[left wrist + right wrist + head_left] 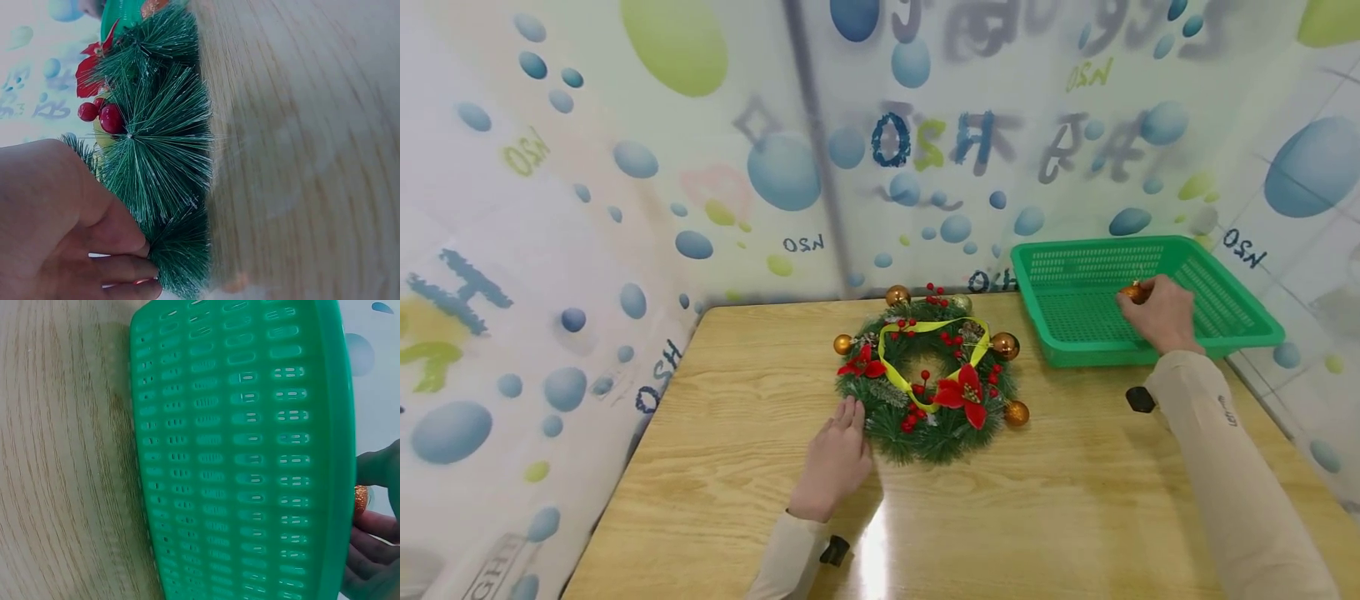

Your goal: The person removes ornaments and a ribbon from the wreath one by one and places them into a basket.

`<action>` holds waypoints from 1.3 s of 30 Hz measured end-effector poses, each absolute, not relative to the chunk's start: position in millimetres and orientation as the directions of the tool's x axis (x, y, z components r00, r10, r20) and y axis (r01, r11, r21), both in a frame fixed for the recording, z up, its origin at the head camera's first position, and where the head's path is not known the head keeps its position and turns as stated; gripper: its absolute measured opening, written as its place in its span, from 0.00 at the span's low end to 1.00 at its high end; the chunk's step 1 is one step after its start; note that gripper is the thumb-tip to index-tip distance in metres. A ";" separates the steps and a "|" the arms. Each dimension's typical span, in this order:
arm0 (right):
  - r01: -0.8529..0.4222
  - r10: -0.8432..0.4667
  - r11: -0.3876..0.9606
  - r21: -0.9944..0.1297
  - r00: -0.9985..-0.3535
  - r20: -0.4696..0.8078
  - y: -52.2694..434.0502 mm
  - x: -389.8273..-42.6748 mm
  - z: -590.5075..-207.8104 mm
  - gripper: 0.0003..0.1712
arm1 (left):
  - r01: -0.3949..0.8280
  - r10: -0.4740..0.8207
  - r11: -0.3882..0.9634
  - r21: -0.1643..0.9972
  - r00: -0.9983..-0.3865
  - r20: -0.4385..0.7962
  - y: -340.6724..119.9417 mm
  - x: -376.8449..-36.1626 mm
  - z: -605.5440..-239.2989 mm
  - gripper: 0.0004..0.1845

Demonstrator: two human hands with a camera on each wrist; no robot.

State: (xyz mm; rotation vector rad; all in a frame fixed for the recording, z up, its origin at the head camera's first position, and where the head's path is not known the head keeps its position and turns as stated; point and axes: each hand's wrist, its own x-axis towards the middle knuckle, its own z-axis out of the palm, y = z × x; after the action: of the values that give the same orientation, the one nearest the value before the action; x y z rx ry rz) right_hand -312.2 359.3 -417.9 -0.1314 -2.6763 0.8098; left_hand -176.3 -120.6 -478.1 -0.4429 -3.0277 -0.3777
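Note:
A green Christmas wreath (936, 437) lies on the table, dressed with a yellow ribbon (891, 385), red poinsettias (962, 394), red berries and several baubles. My left hand (835, 458) rests its extended fingers on the wreath's near-left edge. In the left wrist view, that hand's fingertips (147, 272) touch the green needles. Over the green basket (1075, 346), my right hand (1163, 312) pinches an orange glitter bauble (1133, 292). The basket wall hides most of this bauble (360, 500) and part of the hand in the right wrist view.
The wooden table (737, 400) meets a patterned wall covering (760, 275) at the back. The perforated basket stands at the table's back right, to the right of the wreath. A copper bauble (1004, 346) juts from the wreath's right side toward it.

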 end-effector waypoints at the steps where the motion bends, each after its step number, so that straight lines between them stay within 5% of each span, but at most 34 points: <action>1: -0.006 0.187 0.835 -0.551 -0.937 0.294 360.3 -311.7 -418.9 0.30 | 0.290 0.276 0.928 0.234 -0.957 0.092 -120.1 -176.3 -478.5 0.29; 13: 0.012 0.198 0.831 -0.557 -0.941 0.276 366.4 -302.4 -421.0 0.32 | 0.303 0.285 0.925 0.230 -0.952 0.109 -117.8 -175.7 -478.4 0.29; 26: -0.122 0.155 0.832 -0.541 -0.885 0.439 341.5 -268.8 -408.0 0.24 | 0.288 0.274 0.925 0.248 -0.957 0.090 -120.7 -177.5 -474.4 0.30; 39: -0.129 0.127 0.819 -0.560 -0.910 0.395 333.8 -261.1 -414.8 0.24 | 0.277 0.266 0.924 0.265 -0.961 0.076 -119.2 -177.0 -475.8 0.30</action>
State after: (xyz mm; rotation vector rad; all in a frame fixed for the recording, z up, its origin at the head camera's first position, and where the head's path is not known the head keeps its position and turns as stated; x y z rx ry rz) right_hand -261.1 333.8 -414.8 0.0018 -2.5820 0.8366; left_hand -177.0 -119.2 -475.8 -0.4300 -3.0429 -0.4281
